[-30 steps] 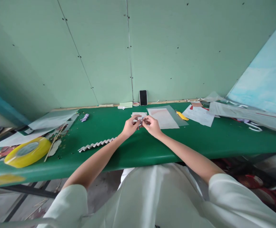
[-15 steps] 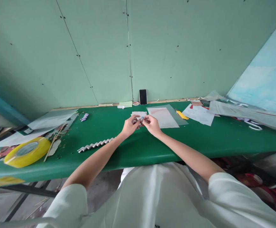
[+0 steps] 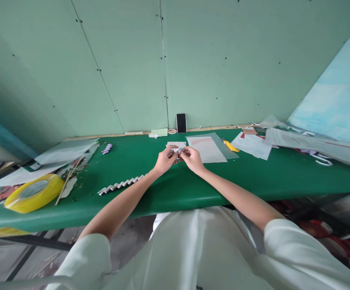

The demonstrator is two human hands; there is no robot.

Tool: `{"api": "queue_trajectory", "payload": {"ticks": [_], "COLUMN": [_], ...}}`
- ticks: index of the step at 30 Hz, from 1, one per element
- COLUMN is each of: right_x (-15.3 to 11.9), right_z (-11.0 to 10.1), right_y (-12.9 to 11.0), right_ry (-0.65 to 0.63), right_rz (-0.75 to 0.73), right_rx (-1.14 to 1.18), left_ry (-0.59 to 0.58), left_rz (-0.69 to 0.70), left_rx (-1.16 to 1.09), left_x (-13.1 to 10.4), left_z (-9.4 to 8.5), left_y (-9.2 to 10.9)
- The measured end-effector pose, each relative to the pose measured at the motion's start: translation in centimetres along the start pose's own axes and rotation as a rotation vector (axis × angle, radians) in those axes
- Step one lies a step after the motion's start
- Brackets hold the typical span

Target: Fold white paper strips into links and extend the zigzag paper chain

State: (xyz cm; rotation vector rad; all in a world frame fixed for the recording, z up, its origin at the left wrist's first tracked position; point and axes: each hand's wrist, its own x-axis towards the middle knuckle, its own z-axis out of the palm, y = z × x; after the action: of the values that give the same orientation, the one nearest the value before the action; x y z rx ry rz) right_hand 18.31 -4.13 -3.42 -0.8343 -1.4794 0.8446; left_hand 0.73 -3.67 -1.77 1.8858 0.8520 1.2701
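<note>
Head view: a small pale piece (image 3: pixel 176 150), whitish with a light blue patch toward its right end, was held near the middle of the green tabletop (image 3: pixel 169 193). Its outline was partly covered by fingers; exact shape and material could not be made out. It was pinched by the left hand (image 3: pixel 164 160), thumb and fingers curled nearly closed, and by the right hand (image 3: pixel 194 160), likewise nearly closed, from the opposite side. White paper (image 3: pixel 176 143) was seen just beyond, partly hidden by the hands. To the right, a white sheet (image 3: pixel 206 150) was laid over a translucent sheet (image 3: pixel 221 141), with a yellow object (image 3: pixel 231 146) near it. To the left, a pale zigzag strip (image 3: pixel 122 185) was laid out. A phone (image 3: pixel 181 123) was propped upright at the wall (image 3: pixel 223 80).
</note>
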Motion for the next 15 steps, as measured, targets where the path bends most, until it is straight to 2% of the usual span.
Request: {"api": "queue_trajectory", "payload": {"ticks": [15], "right_x": [-0.12], "right_z": [0.0], "right_y": [-0.37], "right_ry": [-0.002], "right_rz": [-0.012], "right_rx": [-0.011], "left_ry": [-0.024], "left_rz": [-0.002], "left_rx": [0.004], "left_x": [0.03], "left_z": [-0.08], "left_y": [-0.22]}}
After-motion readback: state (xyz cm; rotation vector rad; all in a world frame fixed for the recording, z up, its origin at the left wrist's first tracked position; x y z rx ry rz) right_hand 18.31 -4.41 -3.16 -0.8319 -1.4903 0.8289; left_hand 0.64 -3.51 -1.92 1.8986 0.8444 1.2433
